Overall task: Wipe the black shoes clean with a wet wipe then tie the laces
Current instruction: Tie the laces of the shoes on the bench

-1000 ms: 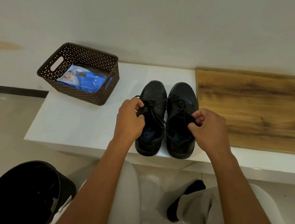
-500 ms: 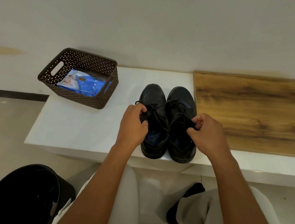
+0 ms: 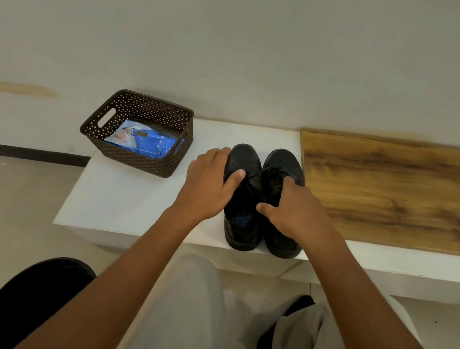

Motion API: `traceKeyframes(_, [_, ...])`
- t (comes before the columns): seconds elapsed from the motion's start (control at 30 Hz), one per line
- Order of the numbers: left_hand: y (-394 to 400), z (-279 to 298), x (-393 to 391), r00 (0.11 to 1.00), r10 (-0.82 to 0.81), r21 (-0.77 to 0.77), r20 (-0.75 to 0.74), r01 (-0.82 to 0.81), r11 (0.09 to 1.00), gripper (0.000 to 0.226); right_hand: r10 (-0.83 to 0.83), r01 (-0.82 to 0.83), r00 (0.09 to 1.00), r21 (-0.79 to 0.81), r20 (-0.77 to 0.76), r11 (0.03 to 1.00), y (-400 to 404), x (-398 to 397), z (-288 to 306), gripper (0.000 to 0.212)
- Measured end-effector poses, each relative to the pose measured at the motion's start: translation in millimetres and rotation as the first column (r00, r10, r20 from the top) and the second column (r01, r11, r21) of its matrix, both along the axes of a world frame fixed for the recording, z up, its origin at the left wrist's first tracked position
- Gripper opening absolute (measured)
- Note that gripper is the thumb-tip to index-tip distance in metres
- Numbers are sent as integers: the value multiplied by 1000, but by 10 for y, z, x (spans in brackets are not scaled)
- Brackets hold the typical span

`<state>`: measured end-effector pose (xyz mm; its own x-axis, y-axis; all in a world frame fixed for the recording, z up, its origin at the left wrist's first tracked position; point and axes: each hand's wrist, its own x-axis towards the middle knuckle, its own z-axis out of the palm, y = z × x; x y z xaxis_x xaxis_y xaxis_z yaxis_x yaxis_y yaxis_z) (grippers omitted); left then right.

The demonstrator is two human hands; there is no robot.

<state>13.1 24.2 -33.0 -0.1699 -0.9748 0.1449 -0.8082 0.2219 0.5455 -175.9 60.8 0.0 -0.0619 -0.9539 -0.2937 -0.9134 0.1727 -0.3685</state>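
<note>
My left hand [image 3: 207, 184] has moved from the laces to the outer side of the left shoe, fingers now spread, thumb on its tongue. My right hand [image 3: 296, 211] curls over the right shoe's lace area; whether it pinches a lace I cannot tell. The black shoes [image 3: 263, 201] stand together on the white counter [image 3: 133, 200], toes pointing away from me toward the wall.

Two black shoes [image 3: 266, 202], side by side on one white bench [image 3: 132, 206]. One brown basket [image 3: 141, 131] far left; one blue wipes pack [image 3: 146, 142] inside. One wood panel [image 3: 394, 191] right. One black bin [image 3: 30, 303] near left. Two hands: left hand [image 3: 206, 189], right hand [image 3: 296, 211].
</note>
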Motion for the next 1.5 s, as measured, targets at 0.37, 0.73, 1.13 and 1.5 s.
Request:
traceKeyframes(0.37, [63,-247,179,971,-85,4,223,86,996,65,28,-35,999,-173,-45,984,-148,184,-447,18])
traceKeyframes(0.73, [-30,-238,332,984,-56,-65,169,68,996,60,29,-28,1000,-251,-3,968,-246,298,-551,23])
traceKeyframes(1.13, [-350,-209,597,970,-33,-140,242,68,988,59,41,-38,999,-356,0,934,-855,586,-459,15])
traceKeyframes(1.5, [-469,-234,730,975,-12,-153,222,47,987,55,51,-56,998,-354,-22,934,-1336,851,-532,12])
